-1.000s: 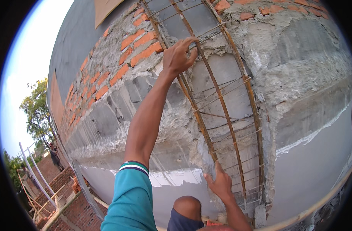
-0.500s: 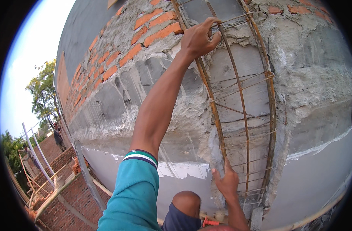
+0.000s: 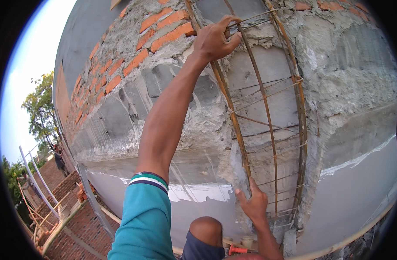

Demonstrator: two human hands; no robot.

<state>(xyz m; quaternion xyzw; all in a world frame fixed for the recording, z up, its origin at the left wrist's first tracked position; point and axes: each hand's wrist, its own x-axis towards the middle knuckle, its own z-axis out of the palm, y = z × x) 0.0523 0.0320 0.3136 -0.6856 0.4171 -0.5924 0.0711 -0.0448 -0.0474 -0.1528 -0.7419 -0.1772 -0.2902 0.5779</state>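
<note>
A rusty rebar cage (image 3: 264,97) of long bars tied with thin crosswise wires stands against the wall, in a rough recess of grey concrete. High on its left bar, my left hand (image 3: 216,39) is closed, fingers curled round the steel near a cross wire. Lower down, my right hand (image 3: 254,203) is on the same bar's lower end. Its index finger lies up along the steel and its thumb stands off to the left; the other fingers are hidden. Behind the cage, the recess shows a flat grey face (image 3: 270,65).
Exposed orange bricks (image 3: 172,37) show at the upper left. My bent knee (image 3: 206,232) and an orange object (image 3: 237,250) are low in front. A bamboo pole (image 3: 354,242) crosses below. Far left, people stand near scaffold poles (image 3: 38,177) and brickwork (image 3: 94,229).
My view has turned slightly, so the wall, cage and both arms sit a little further left in the picture. Both hands keep their places on the bar.
</note>
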